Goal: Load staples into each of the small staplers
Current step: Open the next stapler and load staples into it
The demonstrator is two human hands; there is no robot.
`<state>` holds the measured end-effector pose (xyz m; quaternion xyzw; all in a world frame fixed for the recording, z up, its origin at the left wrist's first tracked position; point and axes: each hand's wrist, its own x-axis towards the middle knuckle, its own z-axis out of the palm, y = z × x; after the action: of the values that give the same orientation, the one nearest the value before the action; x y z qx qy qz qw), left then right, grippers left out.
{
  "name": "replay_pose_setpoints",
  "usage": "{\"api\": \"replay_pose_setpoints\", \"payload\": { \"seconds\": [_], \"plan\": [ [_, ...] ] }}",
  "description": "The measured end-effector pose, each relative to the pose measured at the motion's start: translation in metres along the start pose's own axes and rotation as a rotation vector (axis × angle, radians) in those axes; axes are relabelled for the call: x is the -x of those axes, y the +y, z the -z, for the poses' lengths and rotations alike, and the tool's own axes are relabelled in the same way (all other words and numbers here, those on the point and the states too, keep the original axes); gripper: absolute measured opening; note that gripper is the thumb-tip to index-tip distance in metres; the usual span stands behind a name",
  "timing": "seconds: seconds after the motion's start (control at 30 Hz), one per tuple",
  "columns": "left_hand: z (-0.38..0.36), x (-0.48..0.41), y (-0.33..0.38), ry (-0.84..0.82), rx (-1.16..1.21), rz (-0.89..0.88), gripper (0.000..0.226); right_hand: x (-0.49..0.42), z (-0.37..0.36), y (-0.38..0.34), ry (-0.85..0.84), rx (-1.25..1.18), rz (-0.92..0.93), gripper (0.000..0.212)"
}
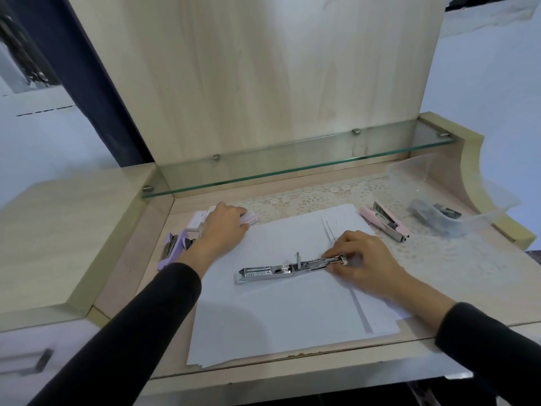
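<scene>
A silver stapler (272,271) lies opened out flat on the white paper (281,312) in the middle of the desk. My right hand (363,262) pinches its right end, fingers curled round the magazine tip. My left hand (224,227) rests over a small pink and white staple box (248,218) at the paper's far left corner, fingers curled onto it. A purple stapler (172,247) lies open at the left edge of the desk. A pink stapler (386,221) lies open at the far right on the lace mat.
A clear plastic bag (439,212) holding dark metal pieces sits at the far right. A glass shelf (292,168) runs across the back above the lace mat (316,197). A raised wooden ledge (58,235) borders the left side.
</scene>
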<state>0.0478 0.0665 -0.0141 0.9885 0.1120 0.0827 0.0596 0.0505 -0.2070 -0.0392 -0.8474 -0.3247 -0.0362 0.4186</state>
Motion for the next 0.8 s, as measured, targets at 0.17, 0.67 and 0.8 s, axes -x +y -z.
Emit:
{"api": "replay_pose_setpoints", "payload": {
  "seconds": [0.17,0.67,0.8],
  "plan": [
    [-0.001,-0.003,0.005,0.074,0.084,-0.076,0.035,0.000,-0.001,0.002,0.014,-0.020,-0.007,0.022],
    [0.003,0.043,0.049,0.122,0.560,-0.298,0.038,-0.031,0.008,-0.017,-0.040,-0.050,-0.118,0.032],
    [0.000,0.050,0.054,0.122,0.587,-0.287,0.035,-0.040,0.000,-0.021,-0.117,-0.017,-0.102,0.052]
  ]
}}
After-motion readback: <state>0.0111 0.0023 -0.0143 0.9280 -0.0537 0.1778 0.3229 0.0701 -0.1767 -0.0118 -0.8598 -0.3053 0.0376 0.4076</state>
